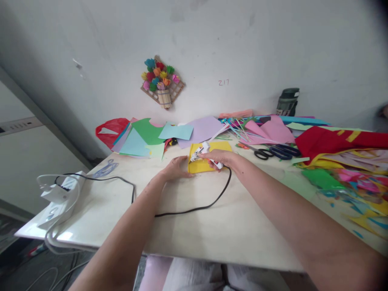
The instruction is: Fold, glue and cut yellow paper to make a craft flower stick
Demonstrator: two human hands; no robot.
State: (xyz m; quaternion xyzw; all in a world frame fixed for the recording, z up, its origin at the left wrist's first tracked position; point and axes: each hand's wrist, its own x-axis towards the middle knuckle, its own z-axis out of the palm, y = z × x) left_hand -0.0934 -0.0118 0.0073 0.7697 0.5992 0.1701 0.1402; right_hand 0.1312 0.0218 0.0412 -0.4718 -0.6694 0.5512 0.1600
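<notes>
Our right hand (220, 156) grips the tool (205, 147) above the yellow sheet (200, 166) on the table (194, 234). Our left hand (176, 168), spread, flanks it; we'd best keep those fingers (182, 159) (all 5) clear.

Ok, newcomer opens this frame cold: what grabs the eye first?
Probably the multicoloured flower decoration hanging on the pale wall, left of the picture's middle. Below it, the right hand grips a white corded tool over a bright yellow sheet, with the left hand at the sheet's left edge. Far right, a red piece with yellow trim stands out.
</notes>
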